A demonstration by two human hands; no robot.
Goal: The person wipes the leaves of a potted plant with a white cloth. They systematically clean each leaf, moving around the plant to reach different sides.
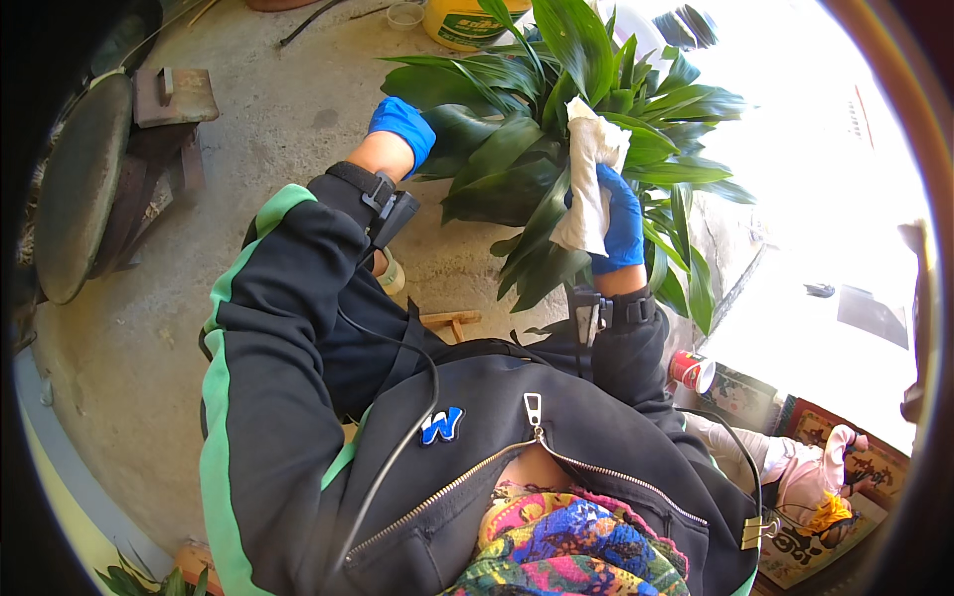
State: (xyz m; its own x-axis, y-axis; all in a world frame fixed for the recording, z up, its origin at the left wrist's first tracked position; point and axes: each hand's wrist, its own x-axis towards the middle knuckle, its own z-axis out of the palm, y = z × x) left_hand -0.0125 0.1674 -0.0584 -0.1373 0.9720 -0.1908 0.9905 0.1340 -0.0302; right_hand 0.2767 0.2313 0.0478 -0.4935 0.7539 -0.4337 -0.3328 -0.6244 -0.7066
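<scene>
A large potted-type plant with long, broad green leaves [507, 156] stands before me; its pot is hidden under the foliage. My right hand [624, 223], in a blue glove, grips a crumpled white cloth or paper towel [589, 186] among the leaves on the right side. The towel's upper end lies over some leaves. At the plant's left edge is my left hand [402, 128], also blue-gloved, bent at the wrist. Its fingers are turned away from view, next to a dark leaf, and whether they hold that leaf cannot be seen.
A yellow bucket [473, 22] and a small clear tub [405, 15] stand behind the plant. Left are a round lid-like disc [86, 186] and a rusty metal box [175, 95]. A red can [692, 371] sits at right, near a person in pink [809, 469]. Cables hang across my jacket.
</scene>
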